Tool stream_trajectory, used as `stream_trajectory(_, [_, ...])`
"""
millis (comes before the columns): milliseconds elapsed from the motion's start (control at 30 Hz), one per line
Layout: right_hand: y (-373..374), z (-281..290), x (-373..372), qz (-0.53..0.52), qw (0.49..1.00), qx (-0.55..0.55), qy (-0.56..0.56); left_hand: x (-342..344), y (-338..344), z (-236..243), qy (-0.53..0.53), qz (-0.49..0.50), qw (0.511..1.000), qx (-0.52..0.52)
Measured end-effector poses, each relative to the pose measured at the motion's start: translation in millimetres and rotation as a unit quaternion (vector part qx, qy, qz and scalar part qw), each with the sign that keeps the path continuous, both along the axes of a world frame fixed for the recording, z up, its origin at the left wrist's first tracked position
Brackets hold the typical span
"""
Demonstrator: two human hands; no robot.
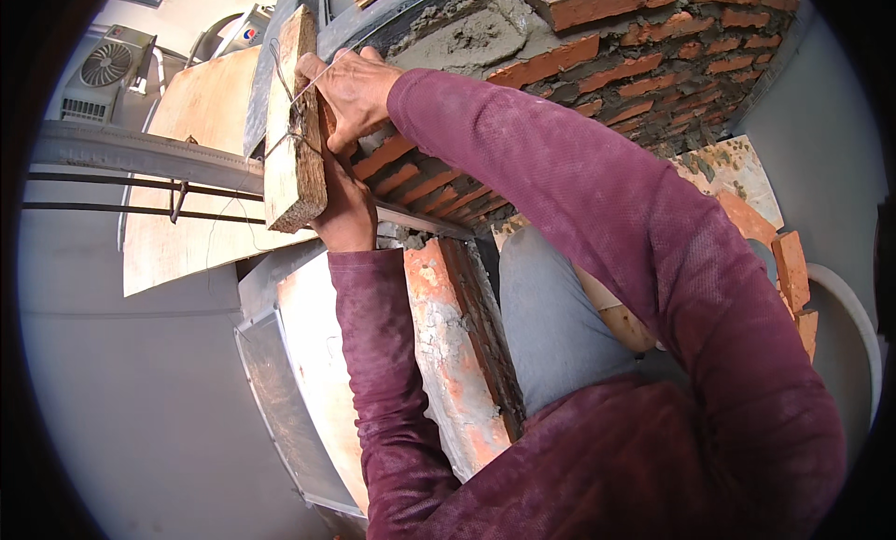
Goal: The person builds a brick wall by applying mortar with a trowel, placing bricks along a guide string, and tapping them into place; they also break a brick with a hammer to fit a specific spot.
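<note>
A rough, pale wooden block (294, 181) stands on end at the corner of a brick wall (635, 69). Thin dark wire (287, 140) is wound around its middle. My left hand (349, 213) grips the block's lower right side from below; its fingertips are hidden behind the block and my other hand. Just above, my right hand (357, 94) is closed at the block's right edge, fingers bent. A thin pale string (317, 80) runs from the block up across its fingers. Wet grey mortar (467, 38) lies on the wall top to the right of this hand.
Dark steel bars (103, 193) and a grey metal beam (140, 153) extend left from the block. Plywood sheets (201, 111) lie below, near an air-conditioner unit (105, 71). A plastered brick ledge (446, 344) runs beside my knee. Loose bricks (791, 269) are stacked at right.
</note>
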State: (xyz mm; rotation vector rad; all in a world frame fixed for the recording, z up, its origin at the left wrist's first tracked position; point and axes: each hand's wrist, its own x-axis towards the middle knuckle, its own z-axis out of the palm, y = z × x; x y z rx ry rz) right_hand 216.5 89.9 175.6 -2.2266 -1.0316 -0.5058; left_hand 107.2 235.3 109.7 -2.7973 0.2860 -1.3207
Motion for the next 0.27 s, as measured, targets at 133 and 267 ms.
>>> stream_trajectory(133, [-2.2,-3.4,10.5,-0.002,0.998,0.024,-0.058,2.1,-10.9,10.2,0.055,-0.03,0.992,-0.111])
stream_trajectory(267, [-4.6,12.6,14.1,0.016,0.997,-0.058,-0.039,5.9,-13.1,12.8,0.012,0.032,0.999,-0.039])
